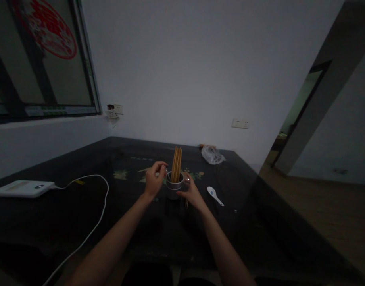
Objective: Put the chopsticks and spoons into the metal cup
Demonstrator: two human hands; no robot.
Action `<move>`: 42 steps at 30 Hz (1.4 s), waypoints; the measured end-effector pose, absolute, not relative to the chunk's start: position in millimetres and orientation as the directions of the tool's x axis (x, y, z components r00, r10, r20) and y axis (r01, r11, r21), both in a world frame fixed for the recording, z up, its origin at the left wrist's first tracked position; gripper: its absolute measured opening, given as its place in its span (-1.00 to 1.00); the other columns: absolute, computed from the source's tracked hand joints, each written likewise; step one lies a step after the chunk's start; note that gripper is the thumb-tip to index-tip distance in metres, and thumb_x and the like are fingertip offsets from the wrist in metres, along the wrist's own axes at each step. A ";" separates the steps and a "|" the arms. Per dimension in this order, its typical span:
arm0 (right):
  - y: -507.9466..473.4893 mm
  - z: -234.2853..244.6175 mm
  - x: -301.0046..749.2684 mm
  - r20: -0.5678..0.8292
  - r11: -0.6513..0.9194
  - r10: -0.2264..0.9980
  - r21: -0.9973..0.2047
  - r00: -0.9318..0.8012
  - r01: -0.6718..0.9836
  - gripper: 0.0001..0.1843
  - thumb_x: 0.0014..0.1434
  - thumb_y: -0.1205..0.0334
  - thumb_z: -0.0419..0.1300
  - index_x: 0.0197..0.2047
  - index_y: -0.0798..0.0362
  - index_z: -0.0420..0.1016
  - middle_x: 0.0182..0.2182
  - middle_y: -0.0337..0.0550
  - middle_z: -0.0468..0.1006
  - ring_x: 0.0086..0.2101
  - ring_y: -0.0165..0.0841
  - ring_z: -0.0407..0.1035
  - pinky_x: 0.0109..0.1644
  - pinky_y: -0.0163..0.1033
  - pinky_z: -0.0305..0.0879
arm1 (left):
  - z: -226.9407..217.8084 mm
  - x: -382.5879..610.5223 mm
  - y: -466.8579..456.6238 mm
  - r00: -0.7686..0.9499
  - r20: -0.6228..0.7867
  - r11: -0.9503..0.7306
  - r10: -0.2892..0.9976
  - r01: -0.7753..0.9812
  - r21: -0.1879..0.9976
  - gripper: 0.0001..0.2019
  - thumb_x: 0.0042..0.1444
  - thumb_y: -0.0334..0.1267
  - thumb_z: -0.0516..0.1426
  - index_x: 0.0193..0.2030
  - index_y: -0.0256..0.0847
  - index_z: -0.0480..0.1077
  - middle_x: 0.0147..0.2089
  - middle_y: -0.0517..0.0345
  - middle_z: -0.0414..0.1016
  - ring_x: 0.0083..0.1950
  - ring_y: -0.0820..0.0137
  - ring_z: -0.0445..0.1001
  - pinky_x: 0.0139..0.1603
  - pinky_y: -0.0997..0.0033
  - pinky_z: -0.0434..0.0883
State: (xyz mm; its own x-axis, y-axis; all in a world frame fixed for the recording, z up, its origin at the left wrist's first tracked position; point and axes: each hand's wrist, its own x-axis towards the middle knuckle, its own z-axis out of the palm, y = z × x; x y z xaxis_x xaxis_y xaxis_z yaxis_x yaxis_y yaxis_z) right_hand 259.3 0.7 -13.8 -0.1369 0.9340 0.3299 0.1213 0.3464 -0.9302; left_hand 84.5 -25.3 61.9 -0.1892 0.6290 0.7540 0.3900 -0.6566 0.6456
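A metal cup (173, 192) stands on the dark table, with a bundle of wooden chopsticks (177, 165) upright in it. My right hand (193, 193) is closed around the cup's right side. At the cup's left rim, my left hand (154, 178) pinches the top of a thin, shiny metal utensil (167, 173). Its lower end is hidden inside the cup, so its exact kind does not show. To the right of my right hand, a white soup spoon (215, 196) with a blue mark lies on the tabletop.
The glossy black table (129, 234) has a printed flower pattern. On the left lies a white power bank (24, 188) with a white cable (103, 206) running toward the front edge. A crumpled clear plastic bag (212, 155) lies near the wall, which has sockets (240, 123).
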 end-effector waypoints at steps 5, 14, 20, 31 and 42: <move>-2.4 0.5 280.9 0.247 0.252 0.968 -0.951 -0.053 0.179 -0.14 -0.22 0.34 0.34 0.19 0.01 0.16 0.00 0.03 0.42 -0.08 -0.19 0.41 -0.10 -0.09 0.38 | 48.7 76.8 -34.2 0.135 0.816 -0.728 0.562 0.550 0.410 -0.79 0.21 -0.26 -0.02 -0.29 -0.24 0.41 -0.45 0.18 0.46 -0.43 0.46 0.43 -0.36 0.50 0.32; 3.6 33.2 307.9 0.284 0.295 0.953 -0.791 -0.105 0.537 -0.79 0.07 0.22 0.11 -0.39 0.14 0.53 -0.50 -0.13 0.56 -0.46 -0.34 0.44 -0.37 -0.32 0.28 | 7.8 58.4 -27.3 0.593 0.582 -0.790 0.557 0.595 0.150 -0.67 0.26 -0.24 -0.08 -0.45 -0.24 0.38 -0.53 0.16 0.41 -0.49 0.47 0.36 -0.43 0.49 0.22; 4.5 12.1 294.2 0.179 0.078 0.984 -0.536 0.022 0.841 -0.78 0.15 0.18 0.11 -0.32 0.06 0.56 -0.34 -0.05 0.61 -0.26 -0.26 0.49 -0.28 -0.32 0.22 | 18.3 40.6 -18.2 0.476 0.539 -0.683 0.695 0.672 0.286 -0.63 0.26 -0.14 -0.08 -0.51 -0.21 0.34 -0.54 0.17 0.38 -0.48 0.43 0.33 -0.43 0.47 0.17; 2.5 -1.8 288.1 0.089 0.009 0.996 -0.343 0.023 0.939 -0.65 0.24 -0.01 0.01 -0.23 0.05 0.49 -0.21 0.00 0.57 -0.17 -0.21 0.46 -0.22 -0.26 0.24 | -3.8 51.7 -3.3 -0.037 0.537 -0.450 0.843 0.498 0.741 -0.64 0.25 -0.01 -0.12 -0.16 -0.21 0.35 -0.23 0.08 0.48 -0.19 0.33 0.45 -0.17 0.36 0.35; -4.1 -2.4 275.8 0.107 0.012 0.994 -0.279 0.019 0.960 -0.55 0.20 -0.13 0.02 -0.18 0.09 0.45 -0.16 0.06 0.52 -0.13 -0.17 0.42 -0.20 -0.22 0.27 | -23.7 70.3 5.8 0.047 0.459 -0.461 0.887 0.160 0.873 -0.52 0.15 0.04 0.01 0.13 -0.19 0.14 0.19 -0.09 0.25 0.23 0.23 0.25 0.23 0.12 0.19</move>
